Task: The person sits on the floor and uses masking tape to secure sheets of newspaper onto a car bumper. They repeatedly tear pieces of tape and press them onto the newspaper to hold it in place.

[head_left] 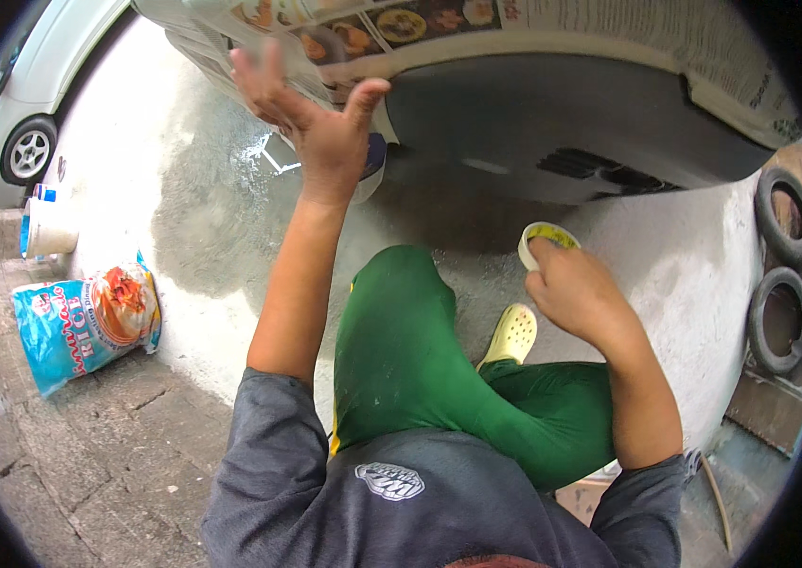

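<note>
Grey shirt (476, 492) nearest, the left hand (325, 147) is spread before newspaper (571, 28), apart from the right hand (573, 292), seemingly pinching the white cup (526, 251) by its rim near the dark panel (524, 109), where a loose grip could tip it.

One fisheye view looks steeply down from head height, near both hands (328, 147), facing the dark grey panel (543, 114), with ground (202, 189) left and right of it.
</note>
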A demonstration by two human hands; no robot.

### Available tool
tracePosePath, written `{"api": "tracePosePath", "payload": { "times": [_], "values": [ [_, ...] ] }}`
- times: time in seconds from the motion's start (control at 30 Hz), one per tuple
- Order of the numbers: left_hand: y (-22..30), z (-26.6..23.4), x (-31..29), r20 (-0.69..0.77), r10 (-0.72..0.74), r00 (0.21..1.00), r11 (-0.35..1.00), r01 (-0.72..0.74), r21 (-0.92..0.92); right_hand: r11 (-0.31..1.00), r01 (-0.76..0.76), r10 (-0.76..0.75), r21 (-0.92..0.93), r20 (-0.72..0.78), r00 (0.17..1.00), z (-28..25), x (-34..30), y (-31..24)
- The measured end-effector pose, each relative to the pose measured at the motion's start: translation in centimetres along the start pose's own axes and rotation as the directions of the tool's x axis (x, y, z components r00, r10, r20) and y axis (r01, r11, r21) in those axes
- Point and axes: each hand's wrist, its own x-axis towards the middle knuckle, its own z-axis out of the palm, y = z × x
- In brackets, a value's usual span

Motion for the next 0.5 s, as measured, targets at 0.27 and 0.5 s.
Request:
{"api": "tracePosePath", "payload": {
  "times": [0.27, 0.5],
  "values": [
    [-1.2, 0.2, -1.6, -0.004, -0.067, 0.998, 0.996, 0.067, 0.054, 0.996, 0.026, -0.031, 0.089, 0.055, 0.998, -0.5, 0.2, -0.8],
    [7.0, -2.8, -7.7, 0.256, -0.457, 0.852, 0.826, 0.513, -0.232, 0.916, 0.230, -0.188, 0.329, -0.155, 0.970, -0.6, 0.5, -0.8]
  ]
}}
